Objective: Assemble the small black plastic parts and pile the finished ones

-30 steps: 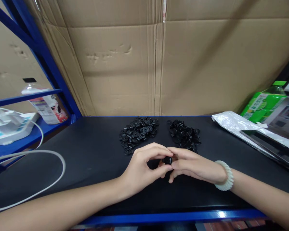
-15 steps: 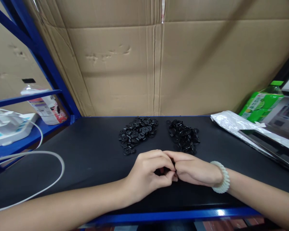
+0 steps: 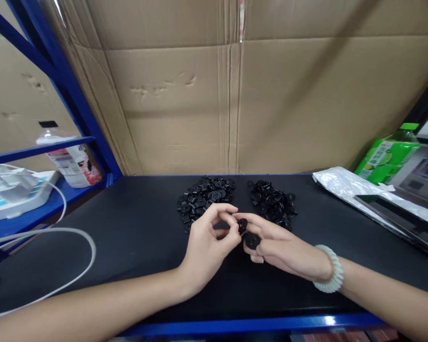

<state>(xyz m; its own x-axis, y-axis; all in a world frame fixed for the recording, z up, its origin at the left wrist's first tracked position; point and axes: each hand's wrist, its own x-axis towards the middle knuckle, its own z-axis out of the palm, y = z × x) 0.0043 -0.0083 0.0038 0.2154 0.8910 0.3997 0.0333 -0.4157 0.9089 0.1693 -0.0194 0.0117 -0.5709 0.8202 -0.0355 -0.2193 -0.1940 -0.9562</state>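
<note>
My left hand (image 3: 209, 242) and my right hand (image 3: 276, 244) meet over the black table top (image 3: 128, 228), just in front of two heaps of small black plastic parts. My left hand pinches a small black disc (image 3: 241, 223) between thumb and fingers. A second small round black part (image 3: 251, 240) sits in the curled fingers of my right hand, right below the first one. The left heap (image 3: 204, 199) holds flat perforated pieces. The right heap (image 3: 273, 202) holds rounder pieces. A white beaded bracelet (image 3: 331, 270) is on my right wrist.
A cardboard wall (image 3: 235, 95) closes the back. A white cable (image 3: 57, 256) loops over the table's left side. On the blue shelf (image 3: 39, 204) at left stand a bottle (image 3: 71, 161) and a white device. At right lie a silvery bag (image 3: 353, 187), a dark tray and a green bottle (image 3: 390, 154).
Both hands were pressed together low over the table with the parts hidden. They have since lifted slightly toward the heaps and opened apart, showing one black part in each hand.
</note>
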